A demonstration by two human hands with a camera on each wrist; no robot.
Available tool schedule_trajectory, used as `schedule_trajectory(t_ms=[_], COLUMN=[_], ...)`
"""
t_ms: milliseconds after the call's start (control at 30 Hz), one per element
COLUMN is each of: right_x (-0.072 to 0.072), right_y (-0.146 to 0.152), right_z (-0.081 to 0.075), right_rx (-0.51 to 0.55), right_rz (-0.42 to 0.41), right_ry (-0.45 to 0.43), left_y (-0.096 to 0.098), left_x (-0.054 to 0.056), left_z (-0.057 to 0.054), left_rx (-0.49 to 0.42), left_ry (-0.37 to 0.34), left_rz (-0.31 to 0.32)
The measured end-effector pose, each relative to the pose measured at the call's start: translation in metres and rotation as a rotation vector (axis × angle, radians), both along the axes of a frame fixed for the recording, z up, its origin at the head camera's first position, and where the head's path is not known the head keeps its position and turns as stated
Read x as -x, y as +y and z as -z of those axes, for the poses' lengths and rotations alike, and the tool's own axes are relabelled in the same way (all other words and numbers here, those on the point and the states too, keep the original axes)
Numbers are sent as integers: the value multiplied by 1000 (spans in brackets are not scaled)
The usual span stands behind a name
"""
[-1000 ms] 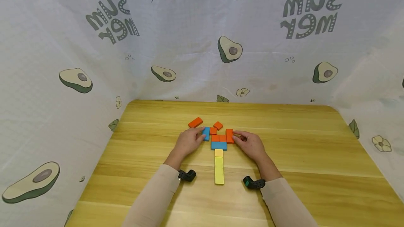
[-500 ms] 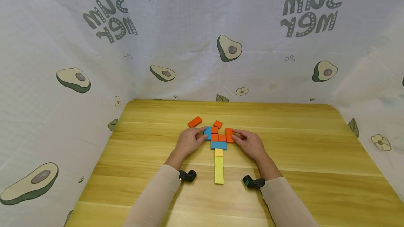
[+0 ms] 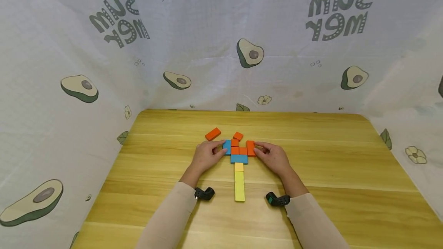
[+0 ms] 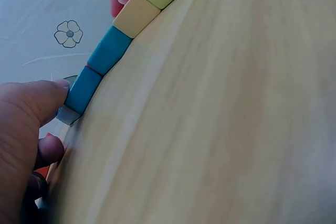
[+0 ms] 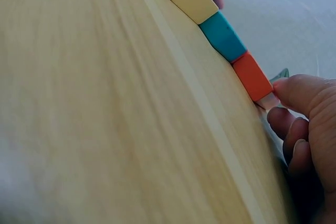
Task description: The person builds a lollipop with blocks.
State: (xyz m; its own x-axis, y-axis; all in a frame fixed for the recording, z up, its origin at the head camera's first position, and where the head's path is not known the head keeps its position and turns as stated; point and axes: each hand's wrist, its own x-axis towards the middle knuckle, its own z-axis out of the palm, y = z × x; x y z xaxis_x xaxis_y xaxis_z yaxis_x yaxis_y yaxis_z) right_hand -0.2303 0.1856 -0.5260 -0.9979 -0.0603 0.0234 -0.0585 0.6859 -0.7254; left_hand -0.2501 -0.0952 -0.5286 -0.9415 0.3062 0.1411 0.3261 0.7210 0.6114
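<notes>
My left hand [image 3: 206,156] holds a blue block [image 3: 227,147] by its left side with thumb and index finger. In the left wrist view the thumb [image 4: 46,95] rests at that block's upper corner. My right hand [image 3: 274,157] holds an upright orange block [image 3: 250,148] at its right side, fingertips at the edge. Between these two lie several small orange square blocks [image 3: 235,143], two side by side on a flat blue block [image 3: 239,159]. A narrow gap separates the right-hand block from the squares. Below run a pale yellow square [image 3: 239,166] and a long yellow-green block [image 3: 239,186].
Behind the arrangement lie a loose orange rectangular block [image 3: 212,134] and a tilted orange square [image 3: 238,136]. Everything stands on a wood-grain table [image 3: 311,145]. A white cloth printed with avocados [image 3: 207,49] surrounds its back and sides.
The left hand has slid the blue block rightward; the upper orange square now sits above the left one of the pair. The right hand has kept its place at the orange block.
</notes>
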Motion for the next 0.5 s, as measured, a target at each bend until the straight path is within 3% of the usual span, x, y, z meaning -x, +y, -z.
schedule_trajectory(t_ms=[500], right_x=[0], right_y=[0], right_z=[-1], right_rx=[-5], right_rz=[-4], right_ry=[-1], left_y=[-1], left_x=[-1], left_z=[5], left_rx=[18], left_ry=[66], left_rz=[-6])
